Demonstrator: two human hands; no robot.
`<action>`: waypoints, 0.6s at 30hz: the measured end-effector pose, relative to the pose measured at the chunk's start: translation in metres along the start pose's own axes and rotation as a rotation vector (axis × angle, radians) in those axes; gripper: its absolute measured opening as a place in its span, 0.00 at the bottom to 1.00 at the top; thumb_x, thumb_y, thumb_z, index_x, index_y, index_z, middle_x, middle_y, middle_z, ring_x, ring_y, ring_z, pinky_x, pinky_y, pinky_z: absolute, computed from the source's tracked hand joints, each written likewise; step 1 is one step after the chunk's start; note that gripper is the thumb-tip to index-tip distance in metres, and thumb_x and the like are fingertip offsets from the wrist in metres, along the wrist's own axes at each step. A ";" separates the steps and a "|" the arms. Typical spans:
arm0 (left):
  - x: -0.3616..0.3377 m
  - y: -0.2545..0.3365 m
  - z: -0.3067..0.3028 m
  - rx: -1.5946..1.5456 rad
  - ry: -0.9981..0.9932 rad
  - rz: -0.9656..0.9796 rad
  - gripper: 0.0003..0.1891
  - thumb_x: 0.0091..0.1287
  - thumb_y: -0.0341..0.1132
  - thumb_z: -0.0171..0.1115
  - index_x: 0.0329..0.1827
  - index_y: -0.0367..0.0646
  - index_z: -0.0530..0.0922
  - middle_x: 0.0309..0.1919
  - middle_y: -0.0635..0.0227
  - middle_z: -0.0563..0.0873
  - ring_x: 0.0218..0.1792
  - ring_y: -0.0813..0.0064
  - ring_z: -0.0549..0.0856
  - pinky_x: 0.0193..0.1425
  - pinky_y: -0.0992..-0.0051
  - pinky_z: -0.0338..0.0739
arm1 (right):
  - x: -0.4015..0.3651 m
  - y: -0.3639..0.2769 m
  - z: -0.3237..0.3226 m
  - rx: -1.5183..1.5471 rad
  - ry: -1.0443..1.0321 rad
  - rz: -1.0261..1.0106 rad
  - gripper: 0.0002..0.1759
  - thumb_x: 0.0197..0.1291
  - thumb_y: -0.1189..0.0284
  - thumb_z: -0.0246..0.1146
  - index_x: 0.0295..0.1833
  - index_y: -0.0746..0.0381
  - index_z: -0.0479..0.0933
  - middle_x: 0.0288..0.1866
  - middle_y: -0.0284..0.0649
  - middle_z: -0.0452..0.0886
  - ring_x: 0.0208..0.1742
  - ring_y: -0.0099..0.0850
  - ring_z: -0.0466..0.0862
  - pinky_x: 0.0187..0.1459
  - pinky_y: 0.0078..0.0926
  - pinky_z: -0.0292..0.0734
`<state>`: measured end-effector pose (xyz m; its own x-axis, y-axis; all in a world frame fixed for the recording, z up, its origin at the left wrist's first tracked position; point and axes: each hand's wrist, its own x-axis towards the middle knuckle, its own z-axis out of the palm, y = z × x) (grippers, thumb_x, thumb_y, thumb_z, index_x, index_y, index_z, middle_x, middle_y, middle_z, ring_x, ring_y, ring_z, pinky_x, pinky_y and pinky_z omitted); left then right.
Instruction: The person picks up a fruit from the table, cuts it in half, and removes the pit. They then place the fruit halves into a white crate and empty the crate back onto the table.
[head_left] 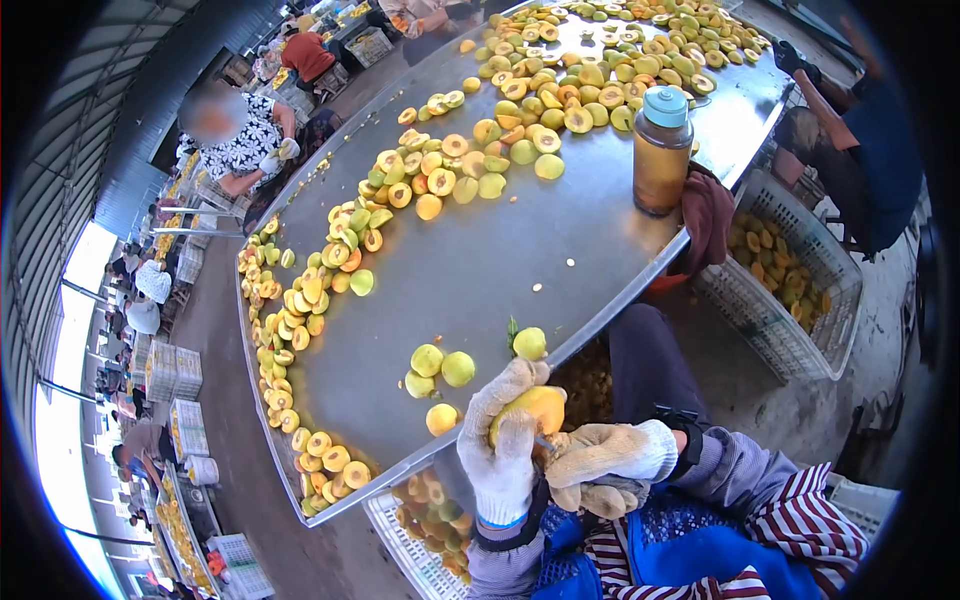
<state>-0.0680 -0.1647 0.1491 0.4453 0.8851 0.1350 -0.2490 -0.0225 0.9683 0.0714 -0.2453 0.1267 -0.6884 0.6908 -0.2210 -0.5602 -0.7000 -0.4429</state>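
Note:
My left hand (500,440), in a white knit glove, is closed around a yellow peach (540,408) just off the table's front edge. My right hand (607,462), gloved too and dirty at the fingers, is curled shut right beside the peach. Whatever it grips is hidden by the fingers. On the table close to my left hand lie several whole greenish-yellow peaches (458,369). One more peach (530,343), with a small green leaf beside it, sits just beyond my fingers.
Halved peaches (440,181) line the left and far parts of the metal table (470,270). A bottle with a blue lid (661,150) stands at the right edge by a dark red cloth (708,215). Crates of fruit (840,330) stand below. Other people work nearby.

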 end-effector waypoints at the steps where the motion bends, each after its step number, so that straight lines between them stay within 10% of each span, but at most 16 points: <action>1: -0.001 0.002 -0.002 -0.031 -0.020 -0.035 0.32 0.68 0.55 0.65 0.59 0.32 0.75 0.51 0.47 0.83 0.44 0.56 0.88 0.49 0.62 0.85 | -0.001 0.001 -0.001 0.041 -0.041 -0.015 0.18 0.71 0.59 0.60 0.41 0.65 0.78 0.20 0.37 0.81 0.16 0.22 0.80 0.16 0.15 0.73; 5: -0.005 -0.009 0.007 -0.127 -0.012 0.295 0.27 0.69 0.47 0.66 0.60 0.33 0.76 0.52 0.45 0.83 0.50 0.54 0.85 0.55 0.56 0.82 | 0.001 0.009 -0.010 0.165 -0.128 0.025 0.17 0.73 0.61 0.59 0.42 0.66 0.78 0.24 0.36 0.81 0.16 0.21 0.78 0.15 0.17 0.70; 13: 0.001 0.012 0.022 -0.341 0.120 -0.274 0.31 0.74 0.58 0.51 0.62 0.36 0.72 0.50 0.49 0.83 0.41 0.58 0.87 0.40 0.66 0.85 | 0.011 0.032 -0.048 0.173 -0.108 -0.026 0.17 0.73 0.61 0.58 0.48 0.67 0.77 0.24 0.37 0.80 0.17 0.23 0.78 0.16 0.19 0.72; 16: 0.000 -0.017 0.023 0.009 0.152 0.228 0.32 0.74 0.59 0.51 0.63 0.36 0.72 0.49 0.50 0.83 0.41 0.59 0.87 0.42 0.66 0.84 | 0.006 0.033 -0.041 0.245 -0.022 -0.054 0.17 0.74 0.63 0.57 0.52 0.67 0.76 0.29 0.38 0.82 0.20 0.25 0.81 0.20 0.19 0.76; 18: 0.001 -0.016 0.016 -0.037 0.081 0.138 0.32 0.74 0.59 0.50 0.63 0.36 0.72 0.50 0.50 0.83 0.42 0.59 0.87 0.41 0.67 0.85 | 0.005 0.035 -0.041 0.319 -0.074 -0.073 0.16 0.74 0.64 0.57 0.54 0.67 0.76 0.36 0.39 0.83 0.27 0.26 0.84 0.26 0.21 0.80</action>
<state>-0.0493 -0.1708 0.1373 0.3342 0.9095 0.2471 -0.3348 -0.1305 0.9332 0.0677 -0.2585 0.0743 -0.6661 0.7344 -0.1303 -0.7172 -0.6786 -0.1587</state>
